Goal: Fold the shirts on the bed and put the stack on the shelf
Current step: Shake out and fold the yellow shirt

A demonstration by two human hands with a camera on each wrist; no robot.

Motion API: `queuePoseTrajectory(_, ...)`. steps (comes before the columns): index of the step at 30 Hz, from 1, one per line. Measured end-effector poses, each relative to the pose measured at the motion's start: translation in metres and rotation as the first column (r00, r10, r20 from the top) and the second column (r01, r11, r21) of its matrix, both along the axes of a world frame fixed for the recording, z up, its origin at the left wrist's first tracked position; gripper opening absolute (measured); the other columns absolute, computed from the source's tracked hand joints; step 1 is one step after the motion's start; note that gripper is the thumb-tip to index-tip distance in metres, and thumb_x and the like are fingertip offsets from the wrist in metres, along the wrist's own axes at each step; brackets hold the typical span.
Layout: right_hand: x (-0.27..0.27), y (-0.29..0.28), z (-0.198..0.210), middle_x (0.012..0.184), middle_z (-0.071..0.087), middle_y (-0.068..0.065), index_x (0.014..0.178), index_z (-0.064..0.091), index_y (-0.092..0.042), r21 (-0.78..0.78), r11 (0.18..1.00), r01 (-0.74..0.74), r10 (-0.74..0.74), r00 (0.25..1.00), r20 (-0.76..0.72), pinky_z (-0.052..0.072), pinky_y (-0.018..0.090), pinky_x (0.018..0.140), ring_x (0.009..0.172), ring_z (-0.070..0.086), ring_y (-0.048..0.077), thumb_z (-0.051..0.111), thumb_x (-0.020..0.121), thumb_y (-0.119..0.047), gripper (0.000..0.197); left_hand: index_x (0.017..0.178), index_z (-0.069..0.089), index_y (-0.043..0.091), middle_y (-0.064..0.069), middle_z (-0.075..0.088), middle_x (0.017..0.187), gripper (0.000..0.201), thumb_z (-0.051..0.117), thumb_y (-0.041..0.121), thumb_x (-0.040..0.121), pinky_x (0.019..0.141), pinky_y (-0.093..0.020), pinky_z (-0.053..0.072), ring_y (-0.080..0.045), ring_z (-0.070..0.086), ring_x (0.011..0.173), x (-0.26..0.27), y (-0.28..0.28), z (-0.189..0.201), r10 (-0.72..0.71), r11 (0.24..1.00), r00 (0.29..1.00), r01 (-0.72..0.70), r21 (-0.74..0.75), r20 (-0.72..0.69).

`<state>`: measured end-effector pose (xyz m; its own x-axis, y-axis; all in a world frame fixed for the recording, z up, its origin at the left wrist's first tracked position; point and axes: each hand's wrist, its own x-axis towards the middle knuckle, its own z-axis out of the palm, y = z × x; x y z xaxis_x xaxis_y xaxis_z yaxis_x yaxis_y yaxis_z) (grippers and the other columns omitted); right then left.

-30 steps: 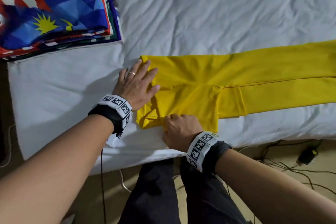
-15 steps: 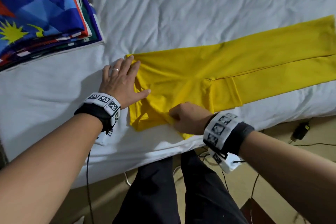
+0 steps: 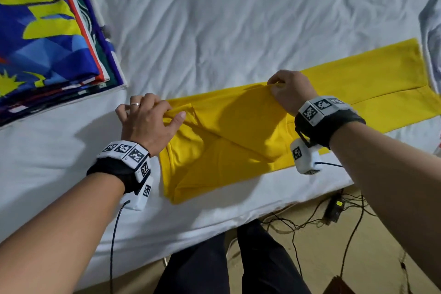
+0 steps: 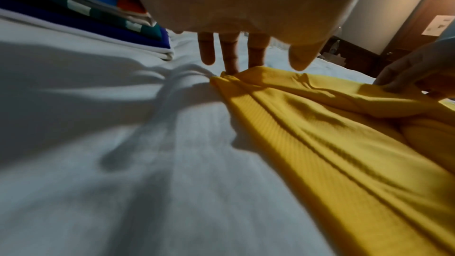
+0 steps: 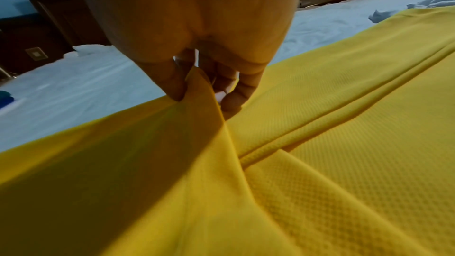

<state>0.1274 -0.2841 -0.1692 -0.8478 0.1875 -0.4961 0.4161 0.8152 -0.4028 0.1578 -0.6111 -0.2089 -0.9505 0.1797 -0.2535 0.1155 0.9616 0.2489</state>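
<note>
Yellow shirt (image 3: 238, 141): lies lengthways along the near edge of the bed, already folded into a long strip, its far end running off to the right, its near-left end bunched into a few loose folds.
Left hand (image 3: 149, 124): rests at the shirt's left end, fingers fairly straight and pointing down; in the left wrist view the fingertips (image 4: 231, 65) touch the top corner of the cloth, the thumb hanging free above the fabric.
Right hand (image 3: 290, 93): pinches the far edge of the strip between thumb and curled fingers (image 5: 234, 92), lifting a ridge of cloth off the layer beneath.
Bed (image 3: 214, 19): covered with a creased white sheet.
Folded stack (image 3: 47, 31): bright blue, yellow and red shirts piled flat at the far left of the bed, well apart from the yellow shirt.
Pale garment (image 3: 432, 38): crumpled at the right edge, just beside the shirt's far end.
Floor: cables and a small black adapter (image 3: 335, 207) below the bed edge.
</note>
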Motion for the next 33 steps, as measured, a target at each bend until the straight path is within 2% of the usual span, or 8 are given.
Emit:
queuePoseTrajectory(5, -0.003, 0.002, -0.014, 0.093, 0.064, 0.008, 0.11, 0.068, -0.016, 0.031, 0.997, 0.064, -0.062, 0.996, -0.071, 0.039, 0.026, 0.066, 0.082, 0.057, 0.025, 0.059, 0.092, -0.016, 0.02, 0.087, 0.064, 0.026, -0.003, 0.055, 0.105, 0.028, 0.053, 0.05, 0.097, 0.09, -0.046, 0.026, -0.03, 0.042, 0.108, -0.002, -0.002, -0.006, 0.082, 0.995, 0.997, -0.082, 0.049, -0.003)
queuePoseTrajectory(12, -0.001, 0.006, -0.022, 0.094, 0.057, 0.002, 0.116, 0.065, -0.013, 0.029, 0.993, 0.114, -0.11, 0.987, -0.116, 0.036, 0.025, 0.071, 0.084, 0.051, 0.018, 0.061, 0.096, -0.021, 0.022, 0.085, 0.06, 0.025, -0.005, 0.052, 0.104, 0.024, 0.055, 0.045, 0.097, 0.091, -0.048, 0.027, -0.03, 0.042, 0.108, -0.002, 0.001, -0.01, 0.128, 0.991, 0.992, -0.127, 0.027, -0.015)
queuePoseTrajectory(18, 0.005, 0.007, -0.029, 0.116, 0.06, 0.008, 0.123, 0.061, -0.011, -0.001, 0.992, 0.13, -0.125, 0.958, -0.258, 0.047, 0.034, 0.087, 0.098, 0.055, 0.021, 0.063, 0.095, -0.021, 0.03, 0.091, 0.058, 0.021, -0.008, 0.053, 0.109, 0.014, 0.06, 0.036, 0.09, 0.089, -0.047, 0.029, -0.03, 0.042, 0.108, -0.001, 0.013, 0.0, 0.156, 0.988, 0.984, -0.155, 0.014, -0.091)
queuePoseTrajectory(20, 0.015, 0.003, -0.027, 0.124, 0.056, 0.011, 0.125, 0.06, -0.01, 0.087, 0.995, 0.055, -0.019, 0.931, -0.365, 0.045, 0.041, 0.094, 0.11, 0.053, 0.03, 0.059, 0.097, -0.025, 0.033, 0.107, 0.06, 0.02, -0.009, 0.055, 0.122, 0.026, 0.059, 0.038, 0.088, 0.088, -0.048, 0.031, -0.032, 0.046, 0.113, 0.002, 0.022, 0.008, 0.058, 0.998, 0.987, -0.052, 0.04, -0.152)
queuePoseTrajectory(23, 0.039, -0.009, -0.025, 0.127, 0.058, 0.015, 0.123, 0.063, -0.008, 0.233, 0.956, -0.179, 0.273, 0.835, -0.478, 0.045, 0.046, 0.088, 0.111, 0.053, 0.038, 0.053, 0.096, -0.029, 0.035, 0.131, 0.057, 0.018, -0.01, 0.051, 0.143, 0.052, 0.053, 0.048, 0.089, 0.095, -0.052, 0.037, -0.035, 0.048, 0.126, 0.016, 0.049, 0.017, -0.235, 0.966, 0.963, 0.247, 0.079, -0.134)
queuePoseTrajectory(25, 0.055, -0.015, -0.026, 0.141, 0.053, 0.014, 0.13, 0.059, -0.012, 0.311, 0.884, -0.348, 0.455, 0.792, -0.407, 0.043, 0.048, 0.091, 0.124, 0.051, 0.038, 0.048, 0.096, -0.036, 0.043, 0.15, 0.04, 0.024, -0.008, 0.032, 0.16, 0.068, 0.039, 0.061, 0.092, 0.107, -0.057, 0.033, -0.037, 0.034, 0.143, 0.027, 0.07, 0.018, -0.34, 0.939, 0.94, 0.339, 0.051, 0.013)
queuePoseTrajectory(29, 0.067, 0.0, -0.037, 0.166, 0.009, 0.005, 0.157, 0.019, -0.028, 0.355, 0.718, -0.599, 0.646, 0.763, -0.016, 0.026, 0.051, 0.114, 0.152, 0.012, 0.027, 0.02, 0.098, -0.064, 0.069, 0.159, 0.009, 0.031, -0.004, -0.002, 0.169, 0.08, 0.008, 0.074, 0.092, 0.12, -0.058, 0.015, -0.036, 0.002, 0.153, 0.03, 0.084, 0.007, -0.209, 0.975, 0.945, 0.22, -0.016, 0.25)
queuePoseTrajectory(33, 0.057, 0.038, -0.038, 0.166, -0.008, -0.001, 0.158, 0.0, -0.031, 0.377, 0.613, -0.695, 0.701, 0.698, 0.146, 0.015, 0.052, 0.119, 0.153, 0.0, 0.024, 0.002, 0.09, -0.077, 0.082, 0.16, 0.0, 0.028, -0.005, -0.01, 0.168, 0.087, 0.019, 0.077, 0.09, 0.122, -0.057, 0.01, -0.037, -0.004, 0.153, 0.031, 0.085, 0.005, -0.196, 0.972, 0.938, 0.225, -0.071, 0.286)
